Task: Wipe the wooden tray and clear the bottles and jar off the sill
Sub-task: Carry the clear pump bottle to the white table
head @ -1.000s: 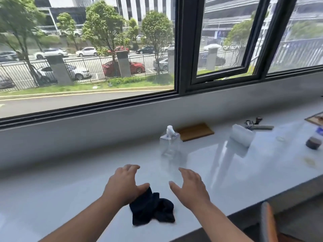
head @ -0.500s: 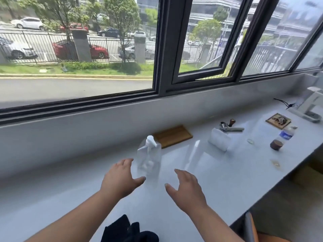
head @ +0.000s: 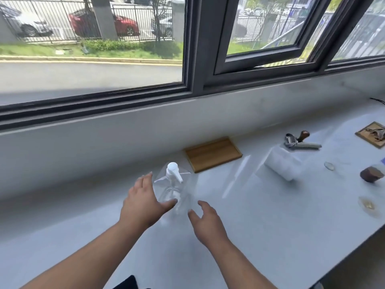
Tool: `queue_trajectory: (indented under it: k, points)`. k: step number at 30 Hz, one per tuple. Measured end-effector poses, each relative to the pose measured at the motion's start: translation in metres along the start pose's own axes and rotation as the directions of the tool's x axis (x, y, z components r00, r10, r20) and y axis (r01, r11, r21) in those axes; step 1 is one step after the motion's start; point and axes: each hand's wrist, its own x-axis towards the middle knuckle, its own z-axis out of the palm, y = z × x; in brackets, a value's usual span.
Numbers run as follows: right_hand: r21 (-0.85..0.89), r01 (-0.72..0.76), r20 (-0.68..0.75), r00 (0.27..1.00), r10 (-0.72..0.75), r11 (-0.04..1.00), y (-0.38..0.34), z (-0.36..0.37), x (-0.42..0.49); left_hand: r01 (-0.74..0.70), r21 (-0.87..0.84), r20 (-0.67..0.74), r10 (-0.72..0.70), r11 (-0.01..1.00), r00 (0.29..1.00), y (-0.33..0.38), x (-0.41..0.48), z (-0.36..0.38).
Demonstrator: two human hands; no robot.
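A clear pump bottle (head: 174, 184) with a white pump head stands on the pale sill (head: 260, 215). My left hand (head: 143, 202) is open just left of it, thumb close to or touching its base. My right hand (head: 205, 222) is open a little in front and to the right, apart from the bottle. Behind the bottle lies the flat wooden tray (head: 213, 156), bare. A dark cloth (head: 127, 283) peeks in at the bottom edge. At the far right edge a small bottle with a brown cap (head: 371, 174) lies on its side.
A white paper roll (head: 282, 165) lies right of the tray, with a metal tool with a wooden knob (head: 300, 140) behind it. A small wooden square with objects (head: 373, 134) sits far right. The window frame rises behind the sill.
Both hands have moved forward, away from the dark cloth, and now flank the pump bottle. The view has swung right and closer, and the cloth has dropped to the bottom edge.
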Motion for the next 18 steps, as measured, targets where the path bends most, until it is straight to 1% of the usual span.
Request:
queue_trajectory:
  k: [3, 5, 8, 10, 14, 16, 18]
  points:
    - [0.175, -0.095, 0.100, 0.992, 0.079, 0.980, -0.001, 0.003, 0.046, 0.014, -0.048, -0.005, -0.014, 0.999, 1.000, 0.013, 0.020, 0.021]
    - [0.258, -0.176, 0.180, 0.975, 0.132, 0.950, 0.001, 0.005, 0.078, 0.027, -0.055, -0.021, -0.028, 0.998, 0.999, 0.022, 0.030, 0.036]
    - [0.364, -0.266, 0.284, 0.944, 0.166, 0.893, 0.000, 0.014, 0.105, 0.055, -0.052, -0.051, -0.058, 0.997, 0.997, 0.027, 0.040, 0.055]
    - [0.412, -0.317, 0.339, 0.924, 0.179, 0.854, -0.003, 0.020, 0.117, 0.076, -0.065, -0.064, -0.080, 0.995, 0.995, 0.029, 0.041, 0.060]
    - [0.506, -0.360, 0.407, 0.901, 0.152, 0.784, -0.011, 0.030, 0.122, 0.114, -0.088, -0.092, -0.122, 0.990, 0.988, 0.023, 0.042, 0.055]
    - [0.521, -0.398, 0.440, 0.883, 0.161, 0.755, -0.018, 0.033, 0.118, 0.127, -0.094, -0.095, -0.136, 0.987, 0.986, 0.014, 0.042, 0.047]
    - [0.518, -0.406, 0.464, 0.873, 0.151, 0.753, -0.027, 0.036, 0.112, 0.135, -0.085, -0.102, -0.144, 0.987, 0.984, 0.003, 0.039, 0.037]
